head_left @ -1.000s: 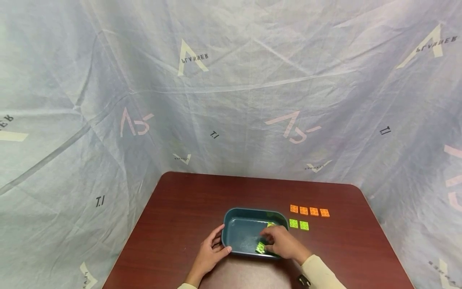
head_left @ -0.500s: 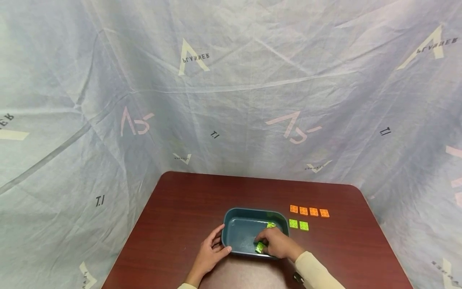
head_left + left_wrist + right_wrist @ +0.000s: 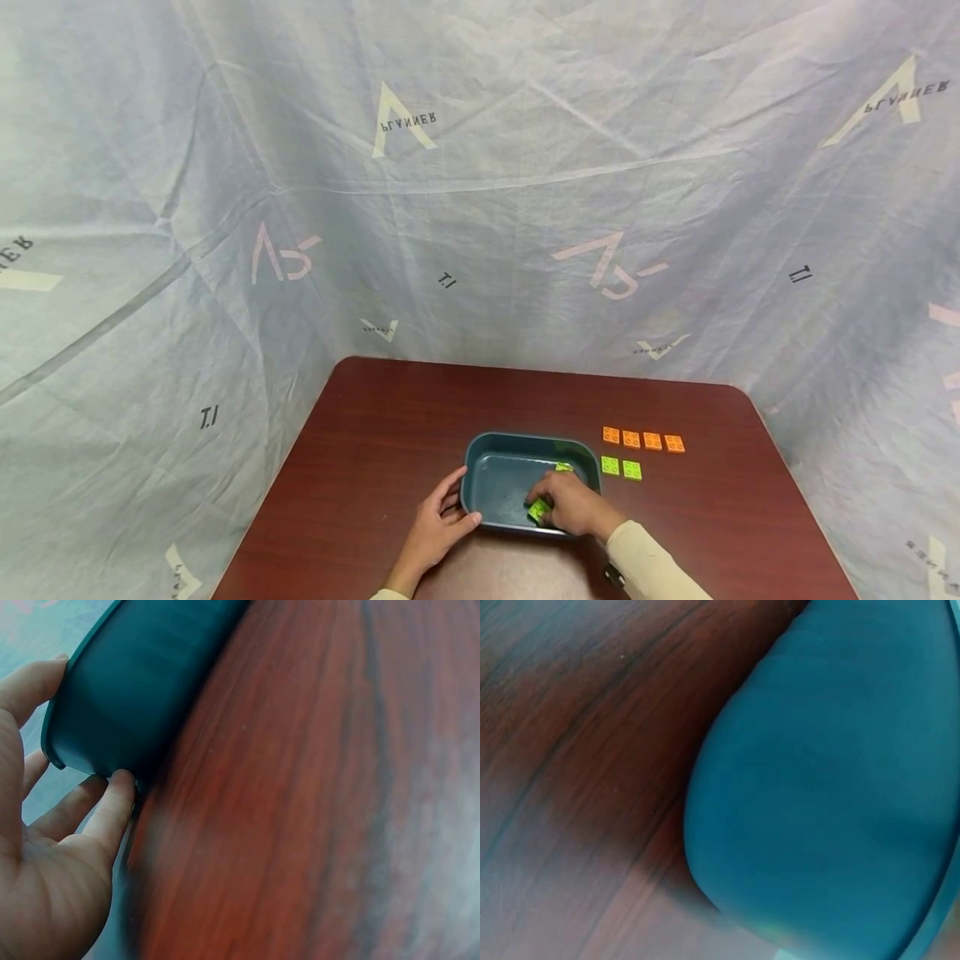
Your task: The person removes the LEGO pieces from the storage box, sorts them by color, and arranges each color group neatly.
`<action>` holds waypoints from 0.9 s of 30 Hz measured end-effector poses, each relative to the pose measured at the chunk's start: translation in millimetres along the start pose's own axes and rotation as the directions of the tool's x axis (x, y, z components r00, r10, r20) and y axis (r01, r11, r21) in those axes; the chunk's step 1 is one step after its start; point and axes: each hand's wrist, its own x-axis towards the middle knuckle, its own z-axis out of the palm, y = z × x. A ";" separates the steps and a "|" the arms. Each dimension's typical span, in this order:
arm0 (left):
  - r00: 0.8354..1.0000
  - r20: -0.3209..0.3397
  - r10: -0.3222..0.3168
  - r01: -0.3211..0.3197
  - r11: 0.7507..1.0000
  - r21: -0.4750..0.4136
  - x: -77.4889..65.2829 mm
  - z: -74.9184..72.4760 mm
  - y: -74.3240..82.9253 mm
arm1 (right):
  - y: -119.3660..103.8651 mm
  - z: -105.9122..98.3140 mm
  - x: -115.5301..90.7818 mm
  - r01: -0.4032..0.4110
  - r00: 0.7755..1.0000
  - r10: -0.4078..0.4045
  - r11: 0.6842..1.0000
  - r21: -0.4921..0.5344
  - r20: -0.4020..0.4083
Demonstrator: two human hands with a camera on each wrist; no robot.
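A dark teal tray [image 3: 498, 487] with rounded corners sits on the table. My left hand [image 3: 438, 521] holds its left end, thumb at the near corner and fingers along the side; in the left wrist view, the fingertips of that hand [image 3: 56, 862] meet the tray's outer wall [image 3: 142, 682]. Reaching inside at the right, my right hand [image 3: 573, 504] grips a lime-green toy brick [image 3: 537, 509] between thumb and fingers. Behind it, another green brick [image 3: 564, 467] lies in the tray, partly covered. The right wrist view has only the tray's outside wall [image 3: 817, 772] and table, no hand.
Right of the tray, two green bricks [image 3: 632, 470] lie side by side. Beyond them runs a row of several orange bricks [image 3: 652, 441]. The dark red wooden table [image 3: 405, 400] ends at a grey printed cloth [image 3: 495, 325] on the far side.
My right hand has shifted slightly left inside the tray, and the green brick at its fingertips has moved a little left and turned. The left hand and tray stay put.
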 end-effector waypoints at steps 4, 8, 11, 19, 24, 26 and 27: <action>1.000 0.005 -0.005 0.005 1.000 -0.009 -0.1 0.4 -0.4 | 1.7 2.6 0.9 -0.004 1.000 0.004 1.000 -0.017 -0.004; 1.000 0.003 -0.002 0.002 1.000 -0.012 0.0 0.4 0.2 | 3.1 3.8 1.5 -0.009 1.000 0.009 1.000 -0.010 -0.013; 1.000 0.000 0.007 -0.007 1.000 -0.006 0.1 0.4 0.8 | 3.5 3.6 1.3 -0.019 0.999 0.020 1.000 0.014 -0.028; 1.000 -0.005 0.000 0.000 1.000 0.007 0.2 0.3 1.2 | 3.0 -4.3 -2.4 -0.023 0.993 0.032 0.997 0.070 -0.117; 1.000 -0.008 -0.007 0.007 1.000 0.003 -0.5 0.2 0.3 | 1.2 -10.5 -4.2 0.002 0.981 0.017 0.995 0.097 -0.192; 1.000 -0.006 -0.005 0.005 1.000 -0.003 -0.7 0.2 0.0 | 0.1 -12.8 -5.0 0.000 0.978 0.025 0.993 0.120 -0.205; 1.000 -0.007 -0.004 0.004 1.000 -0.004 -0.7 0.2 -0.2 | -0.2 -13.7 -5.6 -0.003 0.978 0.031 0.991 0.133 -0.207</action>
